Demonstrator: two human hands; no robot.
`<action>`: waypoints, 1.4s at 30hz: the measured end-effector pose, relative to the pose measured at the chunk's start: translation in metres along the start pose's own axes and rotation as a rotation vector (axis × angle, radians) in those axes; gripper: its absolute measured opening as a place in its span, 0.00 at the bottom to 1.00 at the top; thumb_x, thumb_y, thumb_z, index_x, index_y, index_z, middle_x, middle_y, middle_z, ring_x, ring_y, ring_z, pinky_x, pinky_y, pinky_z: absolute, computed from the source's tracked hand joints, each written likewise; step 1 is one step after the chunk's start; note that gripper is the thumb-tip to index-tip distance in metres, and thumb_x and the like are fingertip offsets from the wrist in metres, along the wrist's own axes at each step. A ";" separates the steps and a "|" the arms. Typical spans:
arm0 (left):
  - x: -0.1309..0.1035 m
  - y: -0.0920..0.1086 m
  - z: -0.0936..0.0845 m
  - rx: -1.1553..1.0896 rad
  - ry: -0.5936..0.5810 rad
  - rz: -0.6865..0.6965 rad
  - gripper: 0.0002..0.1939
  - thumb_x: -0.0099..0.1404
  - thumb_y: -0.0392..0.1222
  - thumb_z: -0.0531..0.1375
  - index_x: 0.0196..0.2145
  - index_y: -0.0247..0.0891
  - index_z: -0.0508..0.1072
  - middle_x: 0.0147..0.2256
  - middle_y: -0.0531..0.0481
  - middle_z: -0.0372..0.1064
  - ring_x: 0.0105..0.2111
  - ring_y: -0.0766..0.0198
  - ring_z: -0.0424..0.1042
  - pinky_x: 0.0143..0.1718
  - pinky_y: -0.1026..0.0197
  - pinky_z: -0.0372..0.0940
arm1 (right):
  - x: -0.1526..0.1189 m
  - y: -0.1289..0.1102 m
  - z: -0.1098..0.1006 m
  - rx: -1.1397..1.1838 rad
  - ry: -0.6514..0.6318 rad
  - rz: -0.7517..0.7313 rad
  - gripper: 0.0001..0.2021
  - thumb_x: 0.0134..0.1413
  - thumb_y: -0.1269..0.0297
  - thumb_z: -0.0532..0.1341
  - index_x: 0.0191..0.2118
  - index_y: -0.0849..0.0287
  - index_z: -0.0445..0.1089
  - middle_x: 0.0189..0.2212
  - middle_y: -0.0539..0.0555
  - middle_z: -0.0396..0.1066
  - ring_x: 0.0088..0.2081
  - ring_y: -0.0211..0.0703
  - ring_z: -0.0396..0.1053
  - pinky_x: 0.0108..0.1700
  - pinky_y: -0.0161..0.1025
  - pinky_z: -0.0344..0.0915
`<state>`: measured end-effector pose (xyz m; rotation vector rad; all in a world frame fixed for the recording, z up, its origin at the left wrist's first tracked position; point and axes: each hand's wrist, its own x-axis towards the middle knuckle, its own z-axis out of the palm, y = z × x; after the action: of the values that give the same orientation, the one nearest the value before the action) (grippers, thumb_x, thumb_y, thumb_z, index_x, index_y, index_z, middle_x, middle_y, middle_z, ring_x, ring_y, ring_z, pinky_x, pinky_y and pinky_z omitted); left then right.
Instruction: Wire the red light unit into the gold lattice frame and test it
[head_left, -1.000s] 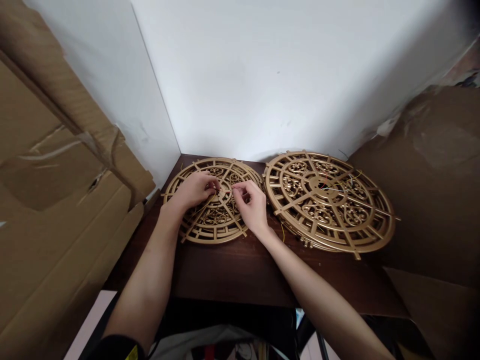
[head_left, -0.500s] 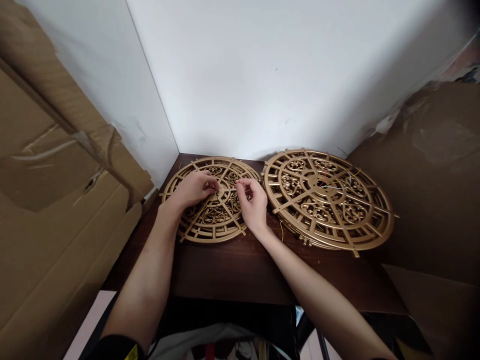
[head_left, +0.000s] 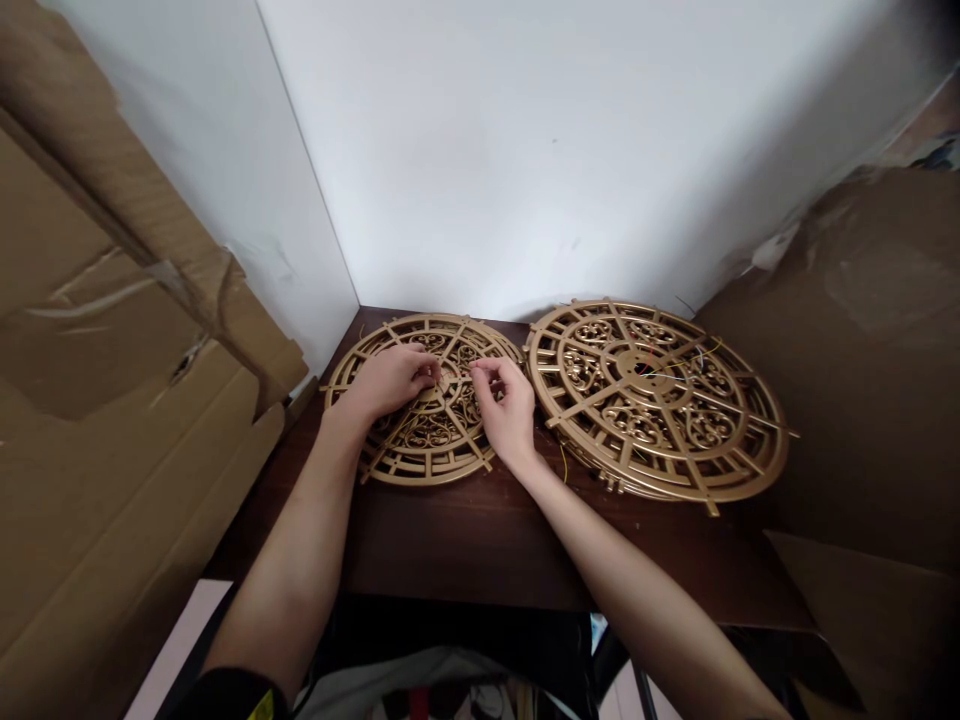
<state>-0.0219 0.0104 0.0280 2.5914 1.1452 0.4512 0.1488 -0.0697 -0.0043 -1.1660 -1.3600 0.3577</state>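
Note:
A round gold openwork panel (head_left: 427, 468) with scroll patterns lies flat on the dark wooden table, apparently on top of others. Over its centre, my left hand (head_left: 394, 380) is closed in a pinch, palm down. My right hand (head_left: 510, 405) pinches thumb against forefinger just right of the centre. A thin reddish wire runs faintly between the fingertips; its ends are hidden by the fingers. Below my left hand, a yellow wire (head_left: 401, 422) crosses the panel.
To the right, a stack of similar gold panels (head_left: 551, 410) has loose red, white and yellow wires at its centre. Cardboard (head_left: 135, 400) stands on the left, and more cardboard (head_left: 862, 400) on the right. A white wall (head_left: 487, 170) rises behind the dark table (head_left: 457, 545).
My left hand has shifted very slightly to the right over the panel's centre. My right hand stays in nearly the same pinch and place.

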 end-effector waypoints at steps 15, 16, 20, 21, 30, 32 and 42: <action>-0.004 0.011 -0.008 -0.306 -0.156 0.063 0.13 0.56 0.30 0.56 0.30 0.40 0.80 0.32 0.50 0.68 0.30 0.67 0.67 0.34 0.63 0.63 | -0.001 -0.002 -0.001 -0.016 -0.010 0.017 0.07 0.60 0.67 0.55 0.36 0.59 0.70 0.33 0.53 0.70 0.34 0.39 0.67 0.36 0.37 0.64; -0.004 0.011 -0.009 -0.308 -0.164 0.055 0.12 0.56 0.31 0.57 0.30 0.40 0.80 0.32 0.50 0.67 0.31 0.67 0.67 0.35 0.62 0.63 | -0.001 -0.002 -0.001 -0.016 -0.012 0.018 0.07 0.60 0.67 0.55 0.36 0.59 0.70 0.33 0.53 0.70 0.34 0.39 0.67 0.36 0.36 0.64; -0.004 0.011 -0.009 -0.317 -0.168 0.032 0.07 0.56 0.35 0.60 0.30 0.39 0.80 0.33 0.50 0.67 0.32 0.65 0.68 0.38 0.61 0.64 | -0.001 -0.002 -0.001 -0.001 -0.013 0.005 0.06 0.59 0.68 0.56 0.36 0.59 0.70 0.32 0.52 0.70 0.34 0.39 0.67 0.36 0.36 0.64; -0.004 0.011 -0.009 -0.319 -0.166 0.032 0.07 0.56 0.35 0.61 0.30 0.39 0.80 0.33 0.50 0.67 0.33 0.65 0.68 0.38 0.61 0.64 | -0.001 -0.001 -0.001 0.004 -0.013 0.002 0.06 0.59 0.68 0.56 0.36 0.59 0.70 0.32 0.52 0.70 0.34 0.38 0.67 0.35 0.36 0.64; -0.003 0.005 -0.008 -0.336 -0.181 0.044 0.06 0.56 0.39 0.62 0.30 0.40 0.81 0.27 0.52 0.69 0.30 0.66 0.67 0.36 0.62 0.63 | 0.000 -0.002 0.000 -0.008 -0.019 0.008 0.06 0.58 0.68 0.56 0.35 0.58 0.70 0.32 0.52 0.70 0.33 0.39 0.66 0.35 0.36 0.63; -0.004 0.005 -0.009 -0.343 -0.198 0.019 0.07 0.55 0.39 0.62 0.31 0.40 0.81 0.27 0.52 0.69 0.29 0.66 0.66 0.33 0.63 0.62 | 0.000 -0.003 -0.001 -0.003 -0.014 -0.001 0.06 0.58 0.69 0.56 0.34 0.58 0.70 0.31 0.52 0.70 0.33 0.39 0.66 0.35 0.36 0.63; -0.002 0.006 -0.005 -0.424 -0.188 0.008 0.06 0.51 0.32 0.61 0.27 0.38 0.79 0.27 0.52 0.74 0.29 0.67 0.70 0.34 0.64 0.63 | -0.001 -0.003 -0.001 -0.014 -0.015 -0.005 0.06 0.58 0.68 0.56 0.34 0.58 0.71 0.31 0.51 0.70 0.32 0.38 0.66 0.34 0.36 0.63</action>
<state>-0.0213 0.0054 0.0344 2.2169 0.8678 0.3915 0.1479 -0.0720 -0.0025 -1.1734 -1.3802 0.3553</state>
